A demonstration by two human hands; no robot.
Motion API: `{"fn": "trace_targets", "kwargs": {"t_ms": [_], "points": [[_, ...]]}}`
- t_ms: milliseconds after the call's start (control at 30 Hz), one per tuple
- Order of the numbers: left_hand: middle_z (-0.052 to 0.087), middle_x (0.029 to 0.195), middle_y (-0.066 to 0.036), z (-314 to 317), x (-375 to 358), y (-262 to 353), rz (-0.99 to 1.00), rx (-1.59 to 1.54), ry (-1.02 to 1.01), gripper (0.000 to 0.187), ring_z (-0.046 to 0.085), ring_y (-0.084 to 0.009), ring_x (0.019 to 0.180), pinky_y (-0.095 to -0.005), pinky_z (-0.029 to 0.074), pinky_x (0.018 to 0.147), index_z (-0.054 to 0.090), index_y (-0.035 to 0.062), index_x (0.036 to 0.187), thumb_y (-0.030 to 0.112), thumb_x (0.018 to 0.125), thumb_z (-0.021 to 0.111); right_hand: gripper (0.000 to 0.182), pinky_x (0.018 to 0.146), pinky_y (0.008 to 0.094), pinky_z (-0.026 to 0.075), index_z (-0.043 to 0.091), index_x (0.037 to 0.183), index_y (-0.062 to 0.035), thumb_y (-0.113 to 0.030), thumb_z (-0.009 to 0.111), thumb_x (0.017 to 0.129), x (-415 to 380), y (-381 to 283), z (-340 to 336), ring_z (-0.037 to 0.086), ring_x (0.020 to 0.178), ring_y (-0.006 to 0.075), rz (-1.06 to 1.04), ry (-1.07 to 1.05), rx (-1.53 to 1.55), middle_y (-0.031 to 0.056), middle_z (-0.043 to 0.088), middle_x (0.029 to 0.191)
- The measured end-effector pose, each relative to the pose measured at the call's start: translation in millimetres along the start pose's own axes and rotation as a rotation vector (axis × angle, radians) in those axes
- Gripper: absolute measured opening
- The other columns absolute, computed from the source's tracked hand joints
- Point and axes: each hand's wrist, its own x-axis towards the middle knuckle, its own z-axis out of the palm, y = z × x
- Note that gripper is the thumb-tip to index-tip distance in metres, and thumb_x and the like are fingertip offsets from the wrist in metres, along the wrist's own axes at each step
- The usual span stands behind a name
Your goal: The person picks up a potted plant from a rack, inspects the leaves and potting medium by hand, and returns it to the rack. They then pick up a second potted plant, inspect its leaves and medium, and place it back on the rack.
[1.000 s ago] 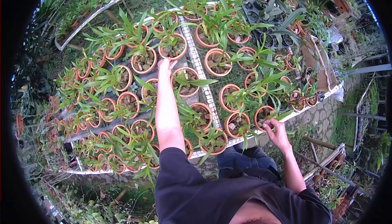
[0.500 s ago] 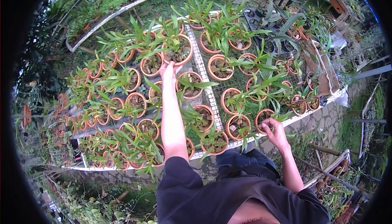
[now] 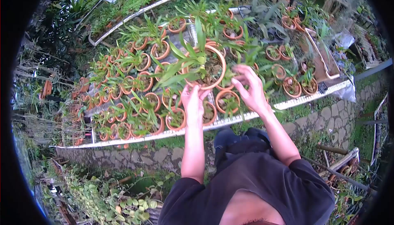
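Observation:
My left hand [image 3: 194, 102] grips the near rim of a terracotta flowerpot [image 3: 222, 67], lifted above the other pots. In it grows a plant with long strap-shaped green leaves [image 3: 176, 71], rooted in brown chunky growing medium. To the right of that pot, my right hand [image 3: 249, 85] is raised with its fingers apart and slightly curled, holding nothing. A small gap separates it from the lifted pot's rim. Below my hands, another potted plant [image 3: 227, 102] stands on the bench.
Rows of potted plants [image 3: 144, 81] stand on a mesh bench with a white edge [image 3: 164, 136]. At the right end are a brown box [image 3: 324, 56] and a clear plastic bag [image 3: 348, 91]. A stone path [image 3: 152, 156] runs along the near side.
My left hand has brought the flowerpot up and closer to me, to the right. My right hand has moved from a pot at the near edge up beside the held one.

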Motion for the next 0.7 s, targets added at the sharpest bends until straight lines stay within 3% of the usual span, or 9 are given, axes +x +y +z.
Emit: {"fn": "trace_targets", "kwargs": {"t_ms": [133,167,267,367,400,500,633,700], "points": [[0.065,0.093,-0.013,10.7,-100.1,-41.0,-0.055,-0.075,0.054,0.025,0.072,-0.0270,0.081,-0.0409,0.067,0.070,0.051,-0.0036,0.117,-0.003,0.093,0.056,0.058,0.088,0.0414,0.057,0.037,0.145,-0.0015,-0.028,0.058,0.100,-41.2,-4.4,-27.9,0.063,0.113,0.0354,0.201,-0.036,0.059,0.0221,0.047,0.141],[0.066,0.093,-0.013,12.8,-118.9,-46.6,-0.081,-0.068,0.063,0.027,0.073,-0.0266,0.081,-0.0405,0.067,0.070,0.050,-0.0035,0.119,-0.003,0.093,0.057,0.059,0.095,0.0412,0.053,0.034,0.148,-0.0023,-0.033,0.054,0.102,-51.5,-1.1,-39.6,0.058,0.122,0.0323,0.327,-0.121,0.111,0.0215,0.044,0.146],[0.066,0.091,-0.012,5.9,-165.1,-62.1,-0.079,-0.026,0.010,0.033,0.073,-0.0257,0.081,-0.0398,0.067,0.069,0.050,-0.0037,0.123,-0.003,0.091,0.060,0.060,0.113,0.0383,0.034,0.032,0.152,-0.0048,-0.041,0.044,0.105,-85.7,13.4,-58.0,0.040,0.139,0.0245,0.258,-0.181,0.216,0.0154,0.043,0.150],[0.069,0.105,-0.019,13.6,-204.2,-62.2,-0.090,0.080,0.024,0.034,0.073,-0.0270,0.086,-0.0339,0.066,0.068,0.050,-0.0056,0.124,-0.006,0.091,0.057,0.063,0.109,0.0380,0.039,0.032,0.151,-0.0032,-0.044,0.044,0.105,-113.4,-0.7,-75.7,0.046,0.135,0.0248,0.318,-0.271,0.193,0.0177,0.045,0.148],[0.069,0.103,-0.018,18.9,-212.7,-59.6,-0.109,0.110,0.053,0.037,0.073,-0.0269,0.086,-0.0329,0.066,0.066,0.049,-0.0057,0.126,-0.007,0.090,0.056,0.064,0.111,0.0372,0.035,0.033,0.150,-0.0032,-0.047,0.042,0.105,-123.3,-0.4,-76.8,0.045,0.134,0.0220,0.278,-0.213,0.235,0.0155,0.048,0.144],[0.067,0.091,-0.010,24.6,-228.1,-59.0,-0.157,0.141,-0.031,0.037,0.073,-0.0225,0.076,-0.0375,0.067,0.069,0.050,-0.0036,0.125,-0.003,0.090,0.063,0.063,0.111,0.0355,0.033,0.034,0.149,-0.0031,-0.047,0.041,0.105,-148.3,13.0,-79.5,0.045,0.131,0.0190,0.296,-0.125,0.384,0.0127,0.051,0.140],[0.065,0.095,-0.008,49.6,-241.8,-58.3,-0.223,0.321,-0.122,0.031,0.072,-0.0209,0.079,-0.0327,0.066,0.070,0.051,-0.0004,0.121,0.004,0.092,0.062,0.060,0.109,0.0351,0.035,0.037,0.148,-0.0049,-0.048,0.037,0.106,-172.9,6.5,-106.2,0.045,0.128,0.0175,0.415,-0.041,0.361,0.0104,0.053,0.135],[0.062,0.104,-0.007,61.8,-244.4,-60.2,-0.229,0.354,-0.203,0.038,0.069,-0.0205,0.090,-0.0360,0.063,0.076,0.046,0.0047,0.129,0.014,0.095,0.060,0.056,0.110,0.0357,0.033,0.038,0.147,-0.0053,-0.044,0.036,0.107,-185.3,7.2,-109.9,0.044,0.128,0.0175,0.361,0.109,0.430,0.0101,0.051,0.135]]}}
